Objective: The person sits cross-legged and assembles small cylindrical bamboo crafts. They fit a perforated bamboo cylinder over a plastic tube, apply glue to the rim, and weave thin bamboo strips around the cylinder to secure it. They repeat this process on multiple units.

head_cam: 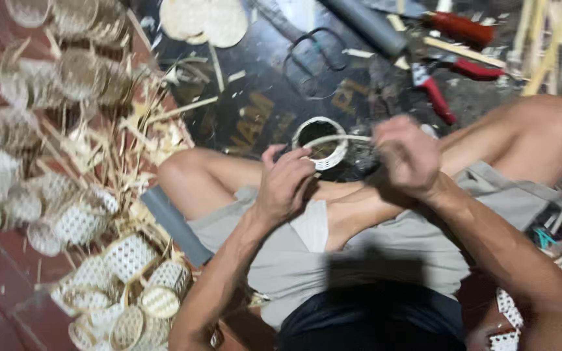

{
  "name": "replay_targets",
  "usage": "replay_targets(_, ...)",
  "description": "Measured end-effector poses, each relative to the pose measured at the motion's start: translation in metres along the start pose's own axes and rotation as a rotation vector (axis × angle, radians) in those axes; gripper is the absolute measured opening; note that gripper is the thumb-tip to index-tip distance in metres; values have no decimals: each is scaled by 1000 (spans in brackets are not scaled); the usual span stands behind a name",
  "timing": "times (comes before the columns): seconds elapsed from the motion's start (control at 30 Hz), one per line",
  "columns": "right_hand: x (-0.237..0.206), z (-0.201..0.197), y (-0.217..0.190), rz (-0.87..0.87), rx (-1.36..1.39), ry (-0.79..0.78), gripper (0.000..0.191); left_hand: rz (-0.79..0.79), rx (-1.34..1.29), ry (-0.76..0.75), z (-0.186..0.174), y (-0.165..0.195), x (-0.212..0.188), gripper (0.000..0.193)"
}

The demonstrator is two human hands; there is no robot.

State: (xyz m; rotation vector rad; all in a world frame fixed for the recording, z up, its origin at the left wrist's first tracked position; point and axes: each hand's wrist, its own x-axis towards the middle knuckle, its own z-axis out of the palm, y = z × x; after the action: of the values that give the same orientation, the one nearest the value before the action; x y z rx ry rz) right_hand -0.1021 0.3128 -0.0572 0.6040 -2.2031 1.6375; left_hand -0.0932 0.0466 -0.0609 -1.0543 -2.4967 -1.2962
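A small round woven bamboo basket (321,144), pale with a dark hollow, sits above my crossed legs. My left hand (285,184) grips its near side. My right hand (406,155) is closed on a thin pale bamboo strip (341,138) that curves from the fist across the basket's rim. Both hands are slightly blurred.
A heap of small woven baskets (121,286) and loose bamboo slivers (131,130) lies at the left. A grey pipe (175,224) rests by my thigh. Red-handled pliers (436,94), scissors (317,55), another grey tube (369,26) and round woven discs (204,21) lie on the dark mat ahead.
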Motion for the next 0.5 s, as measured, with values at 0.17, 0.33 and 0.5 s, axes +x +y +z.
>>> replay_targets(0.17,31,-32,-7,493,-23,120,8,-441,-336,239,-21,26,-28,27)
replay_targets(0.33,106,-54,23,412,414,57,26,-571,99,798,-101,8,-46,38)
replay_targets(0.5,131,-165,66,419,6,243,21,-735,-304,681,-97,46,-32,46)
